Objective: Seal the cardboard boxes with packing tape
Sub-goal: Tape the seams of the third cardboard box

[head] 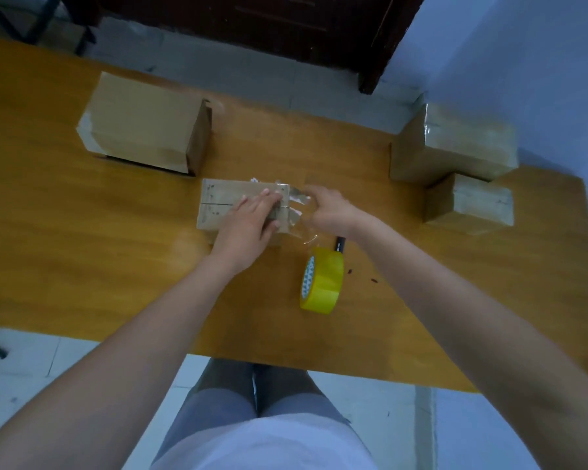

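Cardboard, light and stiff, the small box sits just beyond the tape roll, left hand pressing flat-fingered, right hand seemingly pinching clingy tape at its end, finger detail unclear.

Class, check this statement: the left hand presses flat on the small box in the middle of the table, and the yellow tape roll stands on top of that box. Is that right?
Not quite. The head view shows the yellow tape roll standing on the table, nearer the person than the small box, not on top of it. The left hand does press flat on that box.
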`<state>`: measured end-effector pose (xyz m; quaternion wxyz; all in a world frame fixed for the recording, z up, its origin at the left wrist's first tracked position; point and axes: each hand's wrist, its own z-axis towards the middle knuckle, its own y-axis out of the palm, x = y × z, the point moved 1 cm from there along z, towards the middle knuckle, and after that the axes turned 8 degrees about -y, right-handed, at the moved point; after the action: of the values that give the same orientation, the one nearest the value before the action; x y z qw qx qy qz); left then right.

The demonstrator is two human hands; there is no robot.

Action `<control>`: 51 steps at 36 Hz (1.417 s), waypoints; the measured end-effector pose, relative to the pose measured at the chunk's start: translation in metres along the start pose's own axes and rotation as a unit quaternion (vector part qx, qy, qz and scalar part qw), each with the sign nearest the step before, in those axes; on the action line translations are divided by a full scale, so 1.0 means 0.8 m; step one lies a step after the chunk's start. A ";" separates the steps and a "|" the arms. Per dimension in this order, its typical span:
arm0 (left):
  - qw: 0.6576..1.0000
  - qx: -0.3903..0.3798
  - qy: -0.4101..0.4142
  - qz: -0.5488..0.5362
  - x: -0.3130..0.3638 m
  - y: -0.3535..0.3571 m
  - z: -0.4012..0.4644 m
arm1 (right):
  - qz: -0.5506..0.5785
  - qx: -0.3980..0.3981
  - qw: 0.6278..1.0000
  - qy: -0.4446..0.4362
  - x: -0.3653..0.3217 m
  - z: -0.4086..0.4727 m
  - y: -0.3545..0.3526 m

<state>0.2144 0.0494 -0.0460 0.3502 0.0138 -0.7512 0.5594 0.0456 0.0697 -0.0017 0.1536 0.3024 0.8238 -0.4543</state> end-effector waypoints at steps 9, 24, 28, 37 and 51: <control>0.998 -0.009 -0.037 -0.041 0.002 -0.005 0.000 | -0.201 0.020 0.978 -0.057 -0.002 -0.009 0.048; 0.998 -0.001 -0.028 -0.054 0.005 -0.006 -0.001 | -0.421 0.170 0.801 -0.390 0.029 0.006 0.046; 0.999 -0.002 -0.017 -0.042 0.003 -0.003 0.002 | -0.412 0.199 0.786 -0.415 0.038 0.016 0.048; 0.999 0.004 0.004 -0.036 -0.002 -0.001 0.003 | -0.412 0.279 0.766 -0.408 0.048 0.027 0.041; 0.999 -0.033 -0.010 -0.031 -0.002 -0.016 0.000 | -0.367 0.067 0.908 -0.190 0.039 0.062 0.029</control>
<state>0.2209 0.0444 -0.0364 0.3596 0.0309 -0.7723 0.5228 0.0353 0.0483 -0.0604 0.1092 -0.1033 0.7993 -0.5818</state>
